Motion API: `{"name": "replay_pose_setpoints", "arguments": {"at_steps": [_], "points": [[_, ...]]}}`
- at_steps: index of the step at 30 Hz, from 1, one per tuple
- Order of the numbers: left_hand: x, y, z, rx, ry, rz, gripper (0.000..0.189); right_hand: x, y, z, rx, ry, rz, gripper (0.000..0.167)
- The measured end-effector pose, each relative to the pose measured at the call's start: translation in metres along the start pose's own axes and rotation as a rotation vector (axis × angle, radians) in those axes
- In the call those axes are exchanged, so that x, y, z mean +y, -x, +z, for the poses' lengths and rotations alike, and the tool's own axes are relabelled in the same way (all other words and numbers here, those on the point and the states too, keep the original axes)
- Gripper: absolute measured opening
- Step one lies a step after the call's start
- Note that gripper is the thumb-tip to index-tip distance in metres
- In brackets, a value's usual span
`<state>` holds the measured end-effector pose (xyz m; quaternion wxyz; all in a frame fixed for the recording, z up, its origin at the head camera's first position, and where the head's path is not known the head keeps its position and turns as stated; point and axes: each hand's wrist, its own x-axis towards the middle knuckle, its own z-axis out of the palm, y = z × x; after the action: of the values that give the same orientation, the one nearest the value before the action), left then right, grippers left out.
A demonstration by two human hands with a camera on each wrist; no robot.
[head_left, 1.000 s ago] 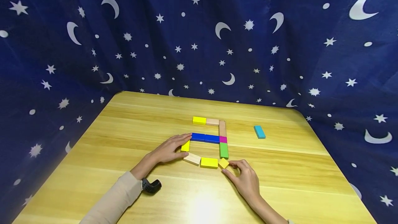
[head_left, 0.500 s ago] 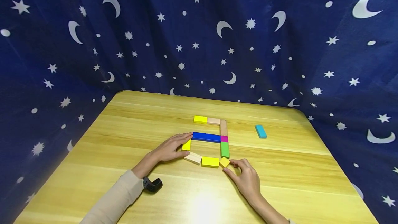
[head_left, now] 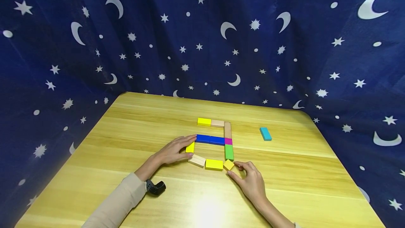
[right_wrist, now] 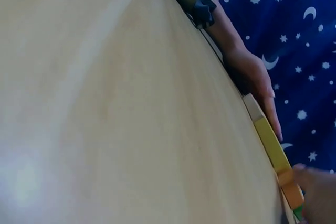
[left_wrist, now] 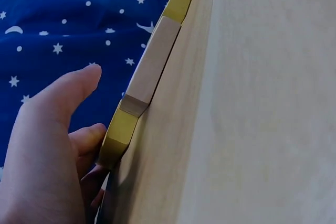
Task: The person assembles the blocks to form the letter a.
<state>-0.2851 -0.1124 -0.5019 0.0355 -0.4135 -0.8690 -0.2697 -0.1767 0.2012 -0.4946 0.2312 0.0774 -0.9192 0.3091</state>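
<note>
On the wooden table, flat blocks form an outline. My left hand (head_left: 172, 150) lies at its left side, fingers fairly straight. Its fingertips reach the left blue block (head_left: 202, 138), and the thumb is by the pale wooden block (head_left: 197, 160). Between thumb and fingers sits a yellow block (head_left: 190, 147), partly covered; in the left wrist view, fingers touch this yellow block (left_wrist: 118, 132). My right hand (head_left: 251, 182) pinches a small orange-yellow block (head_left: 228, 165), turned cornerwise, with thumb and index finger. Left of it lies another yellow block (head_left: 214, 165); a green block (head_left: 229, 152) is just behind.
A magenta block (head_left: 228, 141) joins the second blue block (head_left: 217, 140). Behind stand a tan block (head_left: 227, 130), a pinkish block (head_left: 217, 123) and a yellow block (head_left: 204, 121). Apart at right lies a light-blue block (head_left: 265, 134). A starry curtain (head_left: 202, 45) hangs behind the table (head_left: 152, 112).
The head view has shifted slightly. Both hands and the blocks hold nearly the same places relative to each other.
</note>
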Motion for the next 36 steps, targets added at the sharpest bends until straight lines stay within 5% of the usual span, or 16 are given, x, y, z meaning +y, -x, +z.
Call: {"name": "replay_pose_setpoints", "arguments": {"at_steps": [6, 10, 14, 20, 26, 36], "points": [[-0.001, -0.001, 0.002, 0.006, 0.026, 0.024, 0.061, 0.014, -0.016, -0.013, 0.068, -0.139, 0.067, 0.026], [-0.002, -0.001, 0.002, 0.008, 0.042, 0.015, 0.062, 0.040, -0.039, -0.018, 0.174, -0.180, 0.033, 0.018], [-0.002, 0.000, 0.001, 0.000, 0.044, -0.002, 0.061, 0.079, -0.064, -0.018, 0.241, -0.158, 0.022, 0.028], [-0.002, 0.001, 0.002, -0.011, 0.044, -0.015, 0.061, 0.117, -0.094, -0.018, 0.227, -0.084, 0.166, 0.050], [-0.001, 0.001, 0.002, -0.003, 0.039, -0.014, 0.060, 0.124, -0.106, -0.016, 0.211, -0.008, 0.225, 0.056], [0.000, 0.001, 0.001, 0.004, 0.020, 0.002, 0.064, 0.123, -0.104, -0.018, 0.194, -0.018, 0.257, 0.043]]}}
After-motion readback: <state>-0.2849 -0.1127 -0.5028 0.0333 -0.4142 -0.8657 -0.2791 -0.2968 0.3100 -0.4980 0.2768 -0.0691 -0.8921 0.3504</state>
